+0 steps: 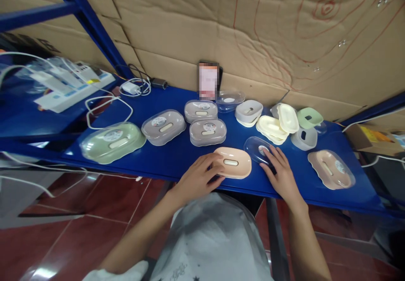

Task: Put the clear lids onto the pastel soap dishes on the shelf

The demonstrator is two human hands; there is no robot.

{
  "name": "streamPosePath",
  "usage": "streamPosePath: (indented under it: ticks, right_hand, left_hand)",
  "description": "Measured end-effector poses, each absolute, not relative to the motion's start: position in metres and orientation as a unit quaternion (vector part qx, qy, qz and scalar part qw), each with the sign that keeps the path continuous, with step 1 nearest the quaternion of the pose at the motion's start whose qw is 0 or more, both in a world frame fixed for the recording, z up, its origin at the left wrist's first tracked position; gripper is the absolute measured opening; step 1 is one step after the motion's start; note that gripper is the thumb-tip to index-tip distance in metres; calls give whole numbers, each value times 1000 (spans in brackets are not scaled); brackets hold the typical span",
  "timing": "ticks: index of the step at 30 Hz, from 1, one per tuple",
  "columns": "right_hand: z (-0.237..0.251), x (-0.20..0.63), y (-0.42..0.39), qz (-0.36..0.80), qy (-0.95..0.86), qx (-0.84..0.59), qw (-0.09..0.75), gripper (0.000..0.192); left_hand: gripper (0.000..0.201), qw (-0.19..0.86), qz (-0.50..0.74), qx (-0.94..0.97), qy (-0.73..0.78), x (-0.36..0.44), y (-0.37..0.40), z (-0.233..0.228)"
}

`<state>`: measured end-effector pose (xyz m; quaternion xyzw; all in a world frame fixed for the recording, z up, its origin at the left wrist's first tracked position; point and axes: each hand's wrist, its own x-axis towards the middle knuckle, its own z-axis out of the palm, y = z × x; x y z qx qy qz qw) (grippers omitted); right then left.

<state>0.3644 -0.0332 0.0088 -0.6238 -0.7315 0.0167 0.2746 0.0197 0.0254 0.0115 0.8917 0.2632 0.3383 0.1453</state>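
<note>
Evidently, both hands are at the pieces nearest the body. The left hand (202, 172) has its fingers bent over the near-side end of a peach dish (241, 163), with the thumb low by its front edge; whether they grip it or merely rest there I cannot tell. The dish lies on the blue table (177, 163), just to the right of those fingers, its pale oval insert (230, 162) a little beyond their tips. The right hand (281, 167) has its fingers spread over one end of a clear lid (251, 147), thumb apart toward the body; a firm hold cannot be made out there either. The lid's round sticker (263, 149) is just beside those fingertips.

The dish looks like moulded plastic, so I would judge it light, stiff and smooth enough to slide under a careless push. Its rim seems the best hold, thumb and fingers on opposite long edges. The lid looks thinner, likely springy and slick, easily smudged or cracked by a hard pinch; its edges suit a gentle touch.

Beyond the left fingers stand grey lidded boxes (207, 133); beyond the right ones, cream trays (289, 118).
</note>
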Motion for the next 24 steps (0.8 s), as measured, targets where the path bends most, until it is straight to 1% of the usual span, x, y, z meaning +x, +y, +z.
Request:
streamPosePath:
  ticks: [3,6,8,11,15,21,24]
  right_hand:
    - [19,353,-35,27,-710,-620,333,50]
    - [27,333,-38,48,-729,-582,357,48]
    - [28,318,-40,59,-759,-541,359,51]
    - [23,300,-41,57,-787,-495,363,61]
    - [16,291,-43,51,-800,-483,353,67]
    - [15,286,-43,58,-811,-474,339,71]
    - [14,284,-43,56,-814,-473,333,76]
  left_hand:
    - [28,143,345,890,262,19,25,11]
    - [42,139,350,888,263,18,26,8]
    - [49,139,348,889,264,18,27,6]
    - [57,147,356,883,268,18,29,4]
    - [57,159,368,876,269,17,29,3]
    - [46,183,395,856,280,15,29,-1]
    - [43,207,410,840,288,15,29,-6]
